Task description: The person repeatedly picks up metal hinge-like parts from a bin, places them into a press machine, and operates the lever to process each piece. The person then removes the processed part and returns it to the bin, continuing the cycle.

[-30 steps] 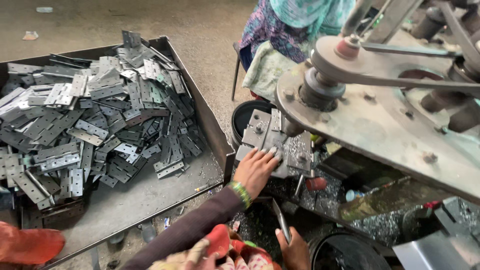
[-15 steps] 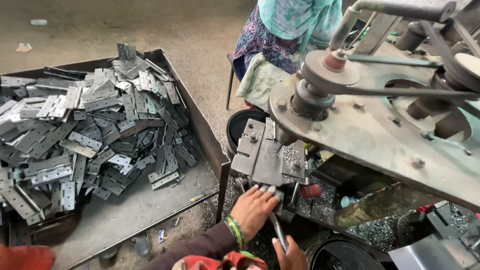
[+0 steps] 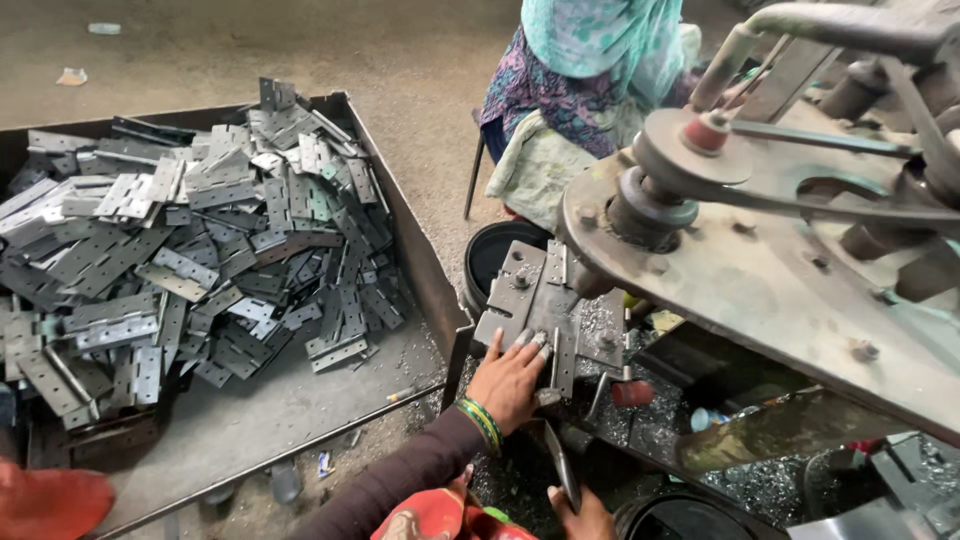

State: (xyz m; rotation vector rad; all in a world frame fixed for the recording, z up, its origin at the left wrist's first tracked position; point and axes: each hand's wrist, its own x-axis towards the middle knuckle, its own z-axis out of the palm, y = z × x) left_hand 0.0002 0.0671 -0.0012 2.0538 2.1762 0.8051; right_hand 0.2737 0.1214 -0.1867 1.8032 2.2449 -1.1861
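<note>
Rising from below the machine, the left hand (image 3: 512, 380) now presses spread fingers on a metal hinge plate (image 3: 563, 352) at the press bed (image 3: 520, 290). Right hand (image 3: 580, 515) grips a dark lever (image 3: 560, 465). Seating the plate squarely seems the step in hand.

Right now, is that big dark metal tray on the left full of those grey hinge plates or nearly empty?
Partly full: grey metal hinge plates are heaped across the dark metal tray's far end, while its near floor shows bare.

hinges (image 3: 210, 240): bare grey sheet metal, dull sheen | tray (image 3: 420, 260): dark steel, matt, gritty | jig plate (image 3: 545, 300): grey metal, scuffed, strewn with filings | machine plate (image 3: 760, 290): rusty brown metal, rough, oily-looking | bangles (image 3: 483, 422): glossy, possibly plastic | sleeve (image 3: 400, 480): dark matt cloth
</note>
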